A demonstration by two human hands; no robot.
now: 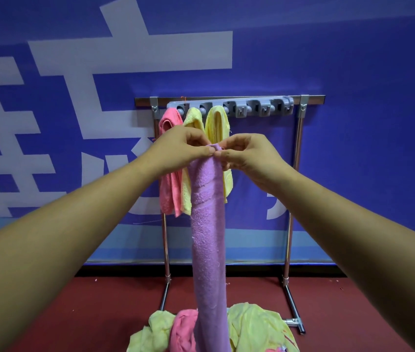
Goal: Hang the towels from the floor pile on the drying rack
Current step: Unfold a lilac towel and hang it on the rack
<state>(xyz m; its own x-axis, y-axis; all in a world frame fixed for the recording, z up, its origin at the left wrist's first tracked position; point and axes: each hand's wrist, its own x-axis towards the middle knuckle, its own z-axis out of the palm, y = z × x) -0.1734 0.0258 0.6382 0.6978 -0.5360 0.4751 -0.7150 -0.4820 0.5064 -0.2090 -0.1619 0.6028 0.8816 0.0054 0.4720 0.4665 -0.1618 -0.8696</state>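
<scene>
A long purple towel hangs straight down in front of me. Its top edge is pinched by both my left hand and my right hand, fingertips almost touching. Behind them stands the metal drying rack with a grey strip of hook clips along its top bar. On the clips at the left hang a pink towel and two yellow towels. The floor pile of yellow and pink towels lies at the rack's foot, under the purple towel's lower end.
A blue banner wall with large white characters rises right behind the rack. The floor is dark red. The rack's chrome feet stick forward at the right. The grey clips to the right of the hung towels carry nothing.
</scene>
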